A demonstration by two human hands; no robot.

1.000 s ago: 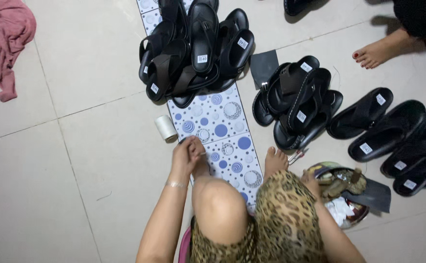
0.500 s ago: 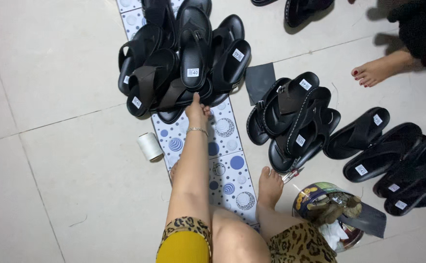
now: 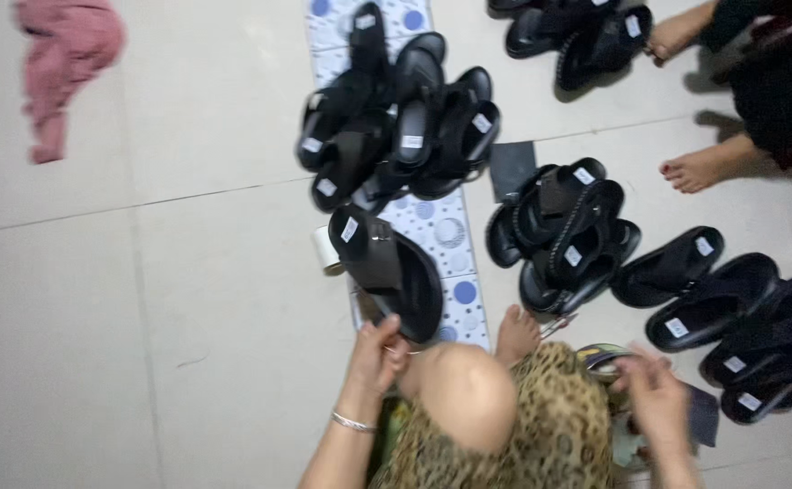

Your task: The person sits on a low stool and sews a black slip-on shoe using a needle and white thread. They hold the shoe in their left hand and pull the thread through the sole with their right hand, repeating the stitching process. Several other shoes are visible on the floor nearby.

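Blurring from motion softens the whole head view; fine detail of the fingers is hard to read. Both forearms are cut off by the lower edge, and a bare knee [image 3: 458,391] with leopard-print cloth [image 3: 541,426] hides the space between the hands.

Left hand [image 3: 376,355]: arm rises from the bottom edge, bracelet at the wrist, hand reaching forward. Its fingers are closed together on the near end of a black sandal [image 3: 387,269], which lies at an angle over the edge of a dotted white-and-blue mat [image 3: 455,263] on the tiled floor [image 3: 188,317], just below the nearest pile of black sandals [image 3: 396,127]. A white tape roll [image 3: 324,248] sits just beside the held sandal's far end, partly hidden by it.

Right hand [image 3: 654,391]: raised over a round, patterned container [image 3: 604,355], mostly hidden. Fingers appear bent; whether they grip anything, cannot tell.

Second sandal pile [image 3: 563,231] lies right of the mat, more pairs beyond. Another person's bare feet [image 3: 699,167] stand top right. Pink cloth [image 3: 61,63] lies top left.
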